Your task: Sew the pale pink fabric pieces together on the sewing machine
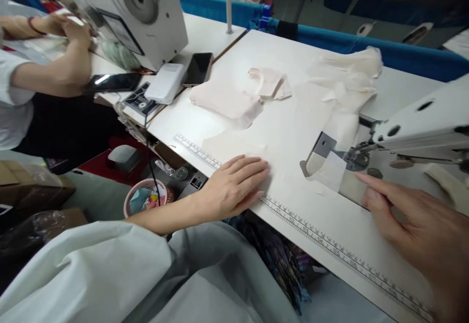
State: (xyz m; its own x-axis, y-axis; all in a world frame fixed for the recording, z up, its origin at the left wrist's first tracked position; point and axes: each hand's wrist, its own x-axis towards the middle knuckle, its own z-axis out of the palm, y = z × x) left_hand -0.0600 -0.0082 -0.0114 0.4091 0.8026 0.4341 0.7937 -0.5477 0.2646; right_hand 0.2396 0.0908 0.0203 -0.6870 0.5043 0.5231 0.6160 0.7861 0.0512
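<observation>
My left hand (238, 186) lies flat on the table edge, fingers stretched out over a pale cream fabric piece (234, 142). My right hand (414, 220) is beside the needle area of the white sewing machine (421, 113). Its index finger and thumb are drawn close together by the presser foot (357, 159); what they pinch, if anything, I cannot make out. A small white fabric piece (332, 171) lies on the machine bed, reaching toward the foot. Behind it are crumpled cream fabric pieces (344, 74). Two more cut pieces, one folded (271, 83) and one flat (227, 100), lie further left.
A printed ruler (300, 227) runs along the front edge of the white table (366, 245). At the left stand another sewing machine (146, 15), a white power bank (166, 83) and phones (198, 69). A co-worker's arms (69, 64) are beyond. A pink basket (128, 201) stands below.
</observation>
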